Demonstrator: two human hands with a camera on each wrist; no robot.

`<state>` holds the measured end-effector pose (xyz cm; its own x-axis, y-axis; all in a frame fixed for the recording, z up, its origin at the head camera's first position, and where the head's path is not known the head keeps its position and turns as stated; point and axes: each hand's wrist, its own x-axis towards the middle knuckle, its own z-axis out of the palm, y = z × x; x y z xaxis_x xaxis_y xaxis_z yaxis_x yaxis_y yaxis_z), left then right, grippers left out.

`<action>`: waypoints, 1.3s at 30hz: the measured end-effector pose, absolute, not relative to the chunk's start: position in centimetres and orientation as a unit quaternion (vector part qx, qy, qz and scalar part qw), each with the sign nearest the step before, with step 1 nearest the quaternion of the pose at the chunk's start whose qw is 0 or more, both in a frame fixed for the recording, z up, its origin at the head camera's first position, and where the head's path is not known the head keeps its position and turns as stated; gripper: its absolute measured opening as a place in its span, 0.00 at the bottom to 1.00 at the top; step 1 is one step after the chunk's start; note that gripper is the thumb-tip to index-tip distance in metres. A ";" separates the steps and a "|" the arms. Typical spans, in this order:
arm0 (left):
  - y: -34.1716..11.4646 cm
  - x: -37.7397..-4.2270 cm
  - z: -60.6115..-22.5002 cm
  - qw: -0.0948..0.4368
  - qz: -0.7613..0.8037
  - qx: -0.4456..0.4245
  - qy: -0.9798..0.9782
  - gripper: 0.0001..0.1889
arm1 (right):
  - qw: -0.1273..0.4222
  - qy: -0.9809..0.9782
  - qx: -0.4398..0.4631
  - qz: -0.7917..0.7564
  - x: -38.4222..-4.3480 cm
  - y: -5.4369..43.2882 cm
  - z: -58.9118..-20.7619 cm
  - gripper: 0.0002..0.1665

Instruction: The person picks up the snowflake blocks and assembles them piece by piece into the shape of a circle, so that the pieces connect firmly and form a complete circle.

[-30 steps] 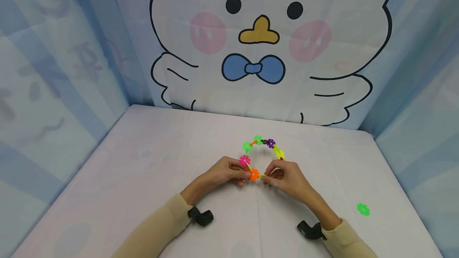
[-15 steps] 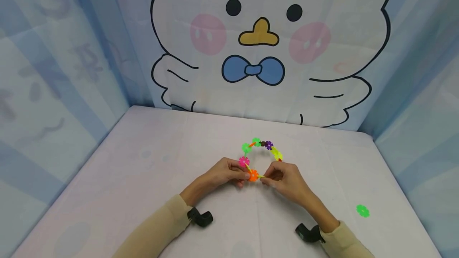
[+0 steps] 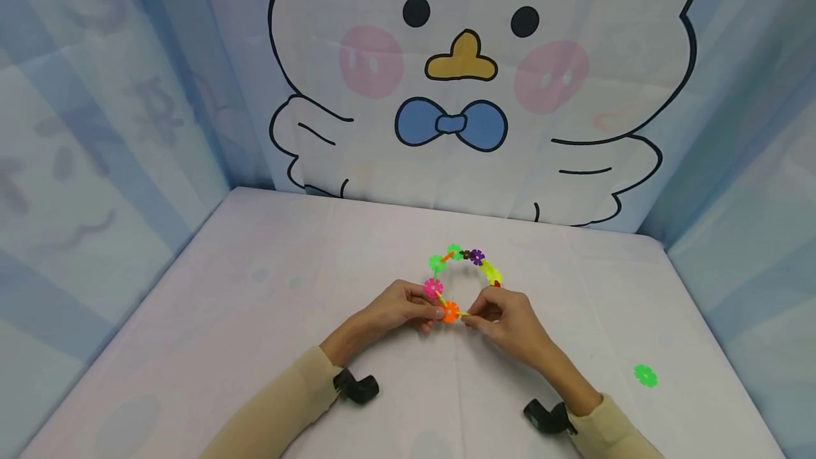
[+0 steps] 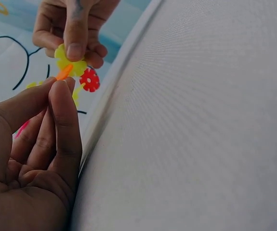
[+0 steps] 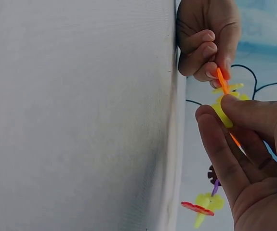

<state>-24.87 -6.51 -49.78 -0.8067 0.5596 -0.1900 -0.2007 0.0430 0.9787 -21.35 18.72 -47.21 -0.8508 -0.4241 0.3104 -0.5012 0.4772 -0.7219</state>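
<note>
A chain of notched plastic flower discs curves in a ring between my hands, above the table. My left hand pinches an orange disc between thumb and fingertips. Fingers and thumb of my right hand hold a yellow disc, which meets the orange one edge to edge in the right wrist view. Further round the ring come a pink disc, two green ones, a dark brown one, a purple disc and yellow ones. A red disc shows beyond the fingers in the left wrist view.
A loose green flower disc lies on the pale tablecloth, to the right of my right forearm. Printed cloth curtains stand at the back and both sides. Black wrist cameras sit at both cuffs.
My right hand and the ring's far side have shifted slightly left since a second ago. Both hands keep their pinch, and the loose green disc stays where it was.
</note>
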 end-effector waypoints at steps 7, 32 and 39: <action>-6.6 -24.9 -49.7 0.278 0.679 0.134 0.666 0.10 | 0.048 -0.858 0.263 0.438 -21.4 18.5 -47.2 0.12; -6.7 -25.0 -50.0 0.278 0.679 0.134 0.666 0.09 | 0.031 -0.858 0.251 0.446 -21.3 18.0 -47.0 0.11; -6.6 -25.1 -50.0 0.281 0.676 0.141 0.666 0.09 | 0.035 -0.870 0.246 0.426 -21.1 19.5 -46.7 0.13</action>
<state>-25.10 -6.65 -50.03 -0.8020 0.5680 -0.1846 -0.1926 0.0465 0.9802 -21.12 19.52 -46.67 -0.8762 -0.3985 0.2711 -0.4586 0.5165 -0.7231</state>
